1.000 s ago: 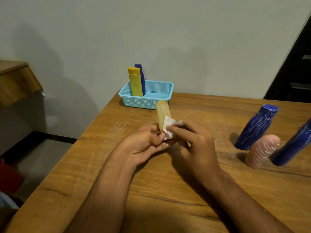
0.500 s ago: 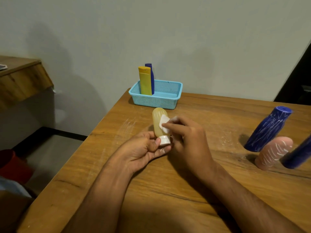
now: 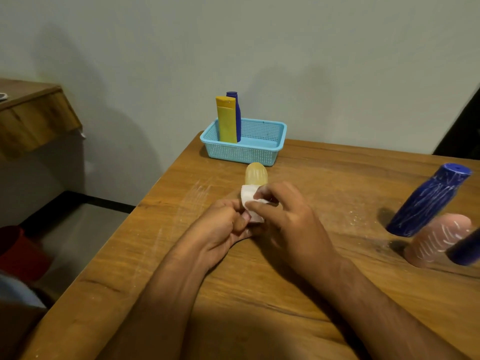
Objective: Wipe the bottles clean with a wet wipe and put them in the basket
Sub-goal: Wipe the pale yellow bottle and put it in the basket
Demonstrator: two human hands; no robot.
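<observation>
My left hand [image 3: 220,229] grips the lower end of a pale amber bottle [image 3: 256,174] over the middle of the wooden table [image 3: 259,294]. My right hand [image 3: 288,219] pinches a white wet wipe [image 3: 249,198] wrapped round the bottle's middle, so only the rounded top shows. A light blue basket [image 3: 259,152] stands behind, at the table's far edge, holding an upright yellow bottle [image 3: 226,120] and a dark blue bottle [image 3: 237,113]. At the right stand a streaked blue bottle [image 3: 428,201], a streaked pink bottle [image 3: 439,240] and part of another blue bottle [image 3: 465,249].
White powder marks streak the tabletop left of my hands. The table's left edge drops to the floor, where a red container [image 3: 18,253] stands. A wooden ledge [image 3: 33,118] juts from the wall at the far left.
The wipe has slid down the amber bottle from its upper side and now wraps its middle and lower part. The view has shifted a little, so the scene sits further right.
</observation>
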